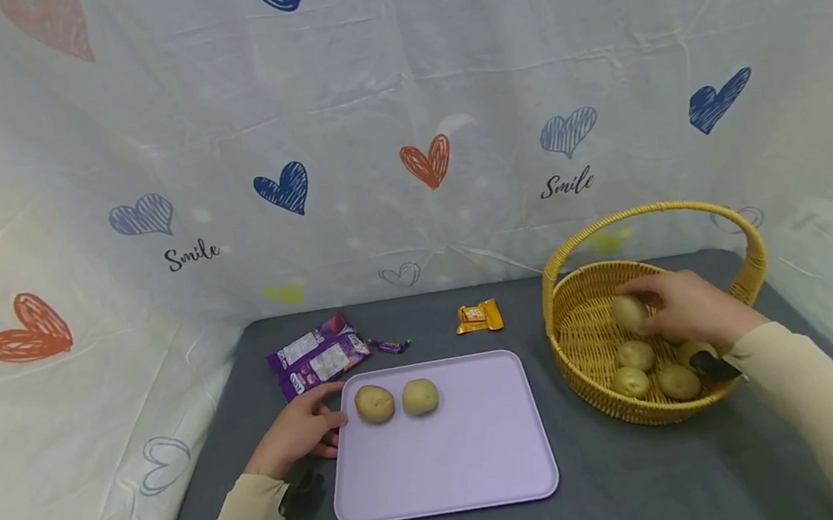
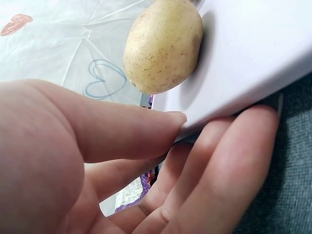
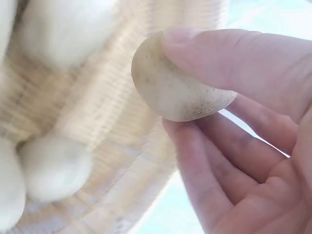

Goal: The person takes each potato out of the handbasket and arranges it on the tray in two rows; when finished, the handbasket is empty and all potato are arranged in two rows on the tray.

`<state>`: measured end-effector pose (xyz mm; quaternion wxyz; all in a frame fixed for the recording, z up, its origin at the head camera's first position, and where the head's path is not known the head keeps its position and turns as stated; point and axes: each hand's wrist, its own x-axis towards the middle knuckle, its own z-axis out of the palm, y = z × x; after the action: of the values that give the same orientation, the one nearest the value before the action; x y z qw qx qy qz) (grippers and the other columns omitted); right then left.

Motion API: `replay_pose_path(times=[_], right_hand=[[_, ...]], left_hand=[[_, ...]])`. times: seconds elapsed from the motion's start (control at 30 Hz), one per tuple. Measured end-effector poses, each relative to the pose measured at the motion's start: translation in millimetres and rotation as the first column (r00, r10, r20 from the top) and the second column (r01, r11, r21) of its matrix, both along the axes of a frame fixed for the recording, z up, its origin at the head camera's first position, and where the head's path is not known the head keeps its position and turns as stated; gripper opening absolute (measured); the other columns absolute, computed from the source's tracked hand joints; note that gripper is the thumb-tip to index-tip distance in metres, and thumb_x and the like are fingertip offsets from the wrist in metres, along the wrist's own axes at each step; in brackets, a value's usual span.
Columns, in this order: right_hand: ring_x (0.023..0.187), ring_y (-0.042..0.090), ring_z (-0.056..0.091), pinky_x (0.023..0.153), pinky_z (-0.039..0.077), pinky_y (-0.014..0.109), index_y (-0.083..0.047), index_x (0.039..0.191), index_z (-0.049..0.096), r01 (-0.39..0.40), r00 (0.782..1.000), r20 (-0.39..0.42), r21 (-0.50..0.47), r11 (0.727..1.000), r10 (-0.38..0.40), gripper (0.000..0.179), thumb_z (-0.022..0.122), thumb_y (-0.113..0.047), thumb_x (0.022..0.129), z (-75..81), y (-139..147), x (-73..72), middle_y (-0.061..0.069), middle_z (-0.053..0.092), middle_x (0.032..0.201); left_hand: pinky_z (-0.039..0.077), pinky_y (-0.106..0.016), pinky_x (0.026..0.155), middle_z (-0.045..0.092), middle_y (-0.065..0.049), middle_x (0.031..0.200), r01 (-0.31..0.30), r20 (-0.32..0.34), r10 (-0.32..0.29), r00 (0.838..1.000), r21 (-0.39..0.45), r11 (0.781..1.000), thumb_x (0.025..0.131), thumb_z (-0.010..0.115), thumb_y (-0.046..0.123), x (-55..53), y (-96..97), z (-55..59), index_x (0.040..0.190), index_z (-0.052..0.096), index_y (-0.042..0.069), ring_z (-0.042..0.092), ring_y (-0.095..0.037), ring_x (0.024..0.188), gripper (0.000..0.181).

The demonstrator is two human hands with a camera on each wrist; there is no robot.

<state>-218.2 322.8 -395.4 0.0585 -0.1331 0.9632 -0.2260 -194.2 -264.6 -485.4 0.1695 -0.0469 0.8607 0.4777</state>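
Note:
In the head view my right hand [image 1: 692, 309] is over the yellow wicker basket [image 1: 574, 353] and holds a potato [image 1: 628, 313]. The right wrist view has this potato [image 3: 180, 92] pinched between thumb and fingers. Several more potatoes [image 1: 679, 383] lie below it in the basket. At the other side my left hand [image 1: 299, 429] grips the left edge of a pale purple tray [image 1: 451, 466], thumb at the rim and fingers against its underside in the left wrist view. Two potatoes, one on the left [image 1: 374, 404] and one beside it [image 1: 420, 397], lie near the tray's far left corner.
Behind the tray lie a purple snack bag [image 1: 320, 355], a small dark purple wrapped candy [image 1: 390, 346] and a yellow-orange packet [image 1: 479, 317]. The basket's tall handle [image 1: 652, 208] arches over it. A white curtain with hearts [image 1: 355, 249] closes off the grey table's [image 1: 604, 485] back and sides.

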Motion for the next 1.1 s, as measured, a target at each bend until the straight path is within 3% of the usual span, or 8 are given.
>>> replay_pose_path(times=[0.13,0.3,0.5,0.6,0.8,1.1], right_hand=[[0.119,0.038,0.072,0.098,0.060,0.059,-0.007,0.144,0.068,-0.035,0.996,-0.083,-0.017,0.999,0.034,0.059,0.087,-0.020,0.090,8.5,-18,14.2,0.016,0.075,0.132],[0.114,0.026,0.074,0.093,0.063,0.049,-0.012,0.138,0.073,-0.056,0.990,-0.130,-0.068,0.996,0.046,0.055,0.091,-0.023,0.088,13.2,-49,30.0,0.004,0.079,0.123],[0.115,0.024,0.075,0.094,0.065,0.042,-0.017,0.139,0.073,-0.109,0.987,-0.139,-0.176,0.978,0.085,0.057,0.092,-0.023,0.086,11.8,-88,47.1,0.001,0.078,0.128],[0.115,0.023,0.076,0.097,0.065,0.044,-0.014,0.142,0.071,-0.138,0.984,-0.145,-0.223,0.965,0.108,0.059,0.092,-0.020,0.087,6.6,-107,51.5,0.002,0.076,0.133],[0.111,0.019,0.075,0.095,0.066,0.046,-0.012,0.143,0.070,-0.159,0.985,-0.116,-0.285,0.945,0.130,0.061,0.092,-0.016,0.086,-16.4,-146,45.5,0.006,0.075,0.135],[0.111,0.023,0.074,0.097,0.065,0.044,-0.007,0.138,0.072,-0.180,0.982,-0.111,-0.332,0.926,0.151,0.058,0.092,-0.010,0.084,-53.7,-195,26.8,0.009,0.075,0.129]], left_hand=[[0.068,-0.041,0.062,0.064,-0.014,0.089,0.003,-0.003,-0.003,1.000,-0.004,1.000,0.100,0.074,0.011,-0.2,-1.2,-2.0,0.154,0.057,0.013,0.068,-0.022,0.068,0.057],[0.068,-0.041,0.061,0.064,-0.014,0.090,0.005,-0.001,-0.005,1.000,-0.002,1.000,0.100,0.074,0.012,0.1,-3.4,-4.6,0.154,0.057,0.014,0.068,-0.022,0.068,0.057],[0.068,-0.040,0.062,0.065,-0.014,0.090,0.005,0.004,-0.005,1.000,0.001,1.000,0.100,0.074,0.012,-0.1,-5.1,-3.0,0.155,0.056,0.014,0.068,-0.023,0.067,0.058],[0.068,-0.040,0.063,0.065,-0.014,0.090,0.010,-0.003,-0.010,1.000,0.004,1.000,0.101,0.073,0.012,-0.7,-3.9,-2.7,0.155,0.056,0.014,0.069,-0.022,0.067,0.057],[0.069,-0.040,0.063,0.065,-0.013,0.089,0.013,0.009,-0.013,1.000,0.015,1.000,0.101,0.073,0.011,-1.4,-2.2,-2.7,0.155,0.056,0.014,0.069,-0.021,0.067,0.057],[0.068,-0.040,0.062,0.065,-0.014,0.091,-0.003,0.000,0.003,1.000,-0.004,1.000,0.100,0.074,0.013,-1.5,-3.4,-1.0,0.154,0.058,0.016,0.068,-0.023,0.069,0.056]])
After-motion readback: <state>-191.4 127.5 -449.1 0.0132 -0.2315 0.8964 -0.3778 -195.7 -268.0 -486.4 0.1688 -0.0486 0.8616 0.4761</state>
